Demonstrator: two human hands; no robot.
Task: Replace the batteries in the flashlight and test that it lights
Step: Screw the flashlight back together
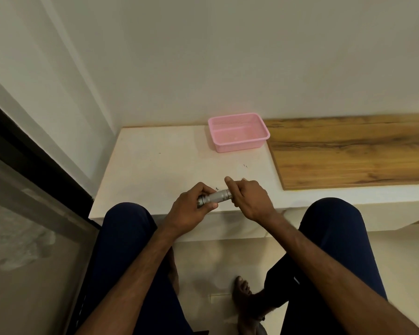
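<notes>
A small silver flashlight (217, 197) lies level between both my hands, just above the near edge of the white ledge (155, 165). My left hand (194, 209) wraps around its left end. My right hand (248, 199) grips its right end, with the forefinger raised. Both ends of the flashlight are hidden by my fingers. No batteries are visible.
A pink plastic basket (238, 132) stands at the back of the ledge against the wall and looks empty. A wooden board (348, 153) covers the ledge to the right. A dark window frame (22, 153) runs along the left. My knees and a bare foot are below.
</notes>
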